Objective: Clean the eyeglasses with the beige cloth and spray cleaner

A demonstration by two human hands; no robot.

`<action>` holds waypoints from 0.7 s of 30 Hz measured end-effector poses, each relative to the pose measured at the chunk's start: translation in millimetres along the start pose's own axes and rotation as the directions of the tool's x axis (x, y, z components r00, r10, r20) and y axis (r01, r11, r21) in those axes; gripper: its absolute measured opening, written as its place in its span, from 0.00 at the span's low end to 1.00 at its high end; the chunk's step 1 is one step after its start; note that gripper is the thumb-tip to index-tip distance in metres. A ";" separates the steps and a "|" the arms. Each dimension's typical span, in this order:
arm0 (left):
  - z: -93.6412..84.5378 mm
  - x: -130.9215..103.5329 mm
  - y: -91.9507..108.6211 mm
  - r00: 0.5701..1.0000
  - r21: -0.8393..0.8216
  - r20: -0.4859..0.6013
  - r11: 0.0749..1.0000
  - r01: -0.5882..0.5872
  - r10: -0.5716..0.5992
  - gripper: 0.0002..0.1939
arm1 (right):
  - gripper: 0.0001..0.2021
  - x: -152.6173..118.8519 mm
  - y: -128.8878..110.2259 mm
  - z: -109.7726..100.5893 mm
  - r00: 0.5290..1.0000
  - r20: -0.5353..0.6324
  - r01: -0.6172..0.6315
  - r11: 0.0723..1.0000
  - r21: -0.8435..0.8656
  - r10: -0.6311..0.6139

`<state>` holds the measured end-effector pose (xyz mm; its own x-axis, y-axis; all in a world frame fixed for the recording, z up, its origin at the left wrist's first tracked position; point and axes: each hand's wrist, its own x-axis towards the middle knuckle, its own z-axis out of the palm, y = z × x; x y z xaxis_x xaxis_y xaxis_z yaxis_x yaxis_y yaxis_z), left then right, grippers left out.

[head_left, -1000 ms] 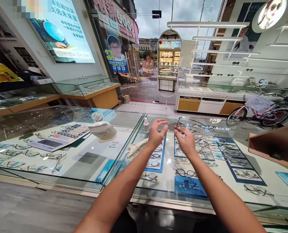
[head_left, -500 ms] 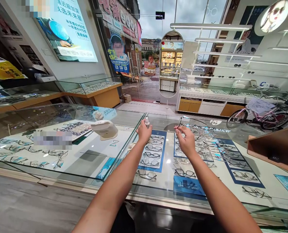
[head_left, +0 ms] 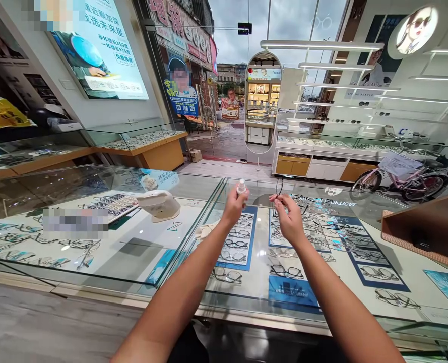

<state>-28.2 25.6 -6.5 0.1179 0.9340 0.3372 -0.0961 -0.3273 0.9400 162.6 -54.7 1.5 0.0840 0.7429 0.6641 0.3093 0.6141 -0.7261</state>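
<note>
1. The small bottle (head_left: 242, 186) stands nearly upright in the fingers of the left hand (head_left: 234, 206), its top poking out above them; these fingers are closed around its body
2. The pair of glasses (head_left: 279, 187) is pinched in the fingers of the right hand (head_left: 290, 218), with one dark loop rising above the fingertips and more of the frame hanging just below them
3. Seen from the left fingers, the glasses lie to the right at about the same height, across a gap, with the bottle and the glasses not touching; the right hand is the nearer one to the glasses, the left to the bottle
4. The glasses look turned nearly edge-on, their longer line running roughly up and down; which way the lenses face cannot be told
5. The bottle is small and pale with a whitish top, its label hidden by the fingers; the glasses are thin-rimmed and dark
6. Both hands are above the glass worktop (head_left: 260, 239), a pale cloth (head_left: 204, 231) lies below and to the left of the left fingers, and a blue-edged tray (head_left: 251, 244) of eyewear shows under the glass, nearer the body than those fingers
</note>
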 end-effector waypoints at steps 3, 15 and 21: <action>11.3 -11.1 16.5 0.947 -0.349 0.316 0.922 0.167 -0.052 0.33 | 0.13 -1.4 -4.4 2.8 0.997 0.066 -0.041 0.996 0.081 0.036; 16.2 -16.8 19.9 0.909 -0.264 0.389 0.927 0.265 -0.149 0.34 | 0.12 -1.1 -5.6 6.0 0.965 0.220 -0.188 0.960 0.207 0.142; 21.6 -16.7 11.9 0.940 -0.169 0.318 0.968 0.186 -0.125 0.31 | 0.13 -2.3 -4.3 9.2 0.951 0.265 -0.217 0.953 0.212 0.158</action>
<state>-10.0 3.1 0.1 0.4373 0.8730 0.2160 -0.2380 -0.1193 0.9639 152.3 -56.5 1.4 -0.1221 0.8742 0.4700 0.0752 0.4803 -0.8739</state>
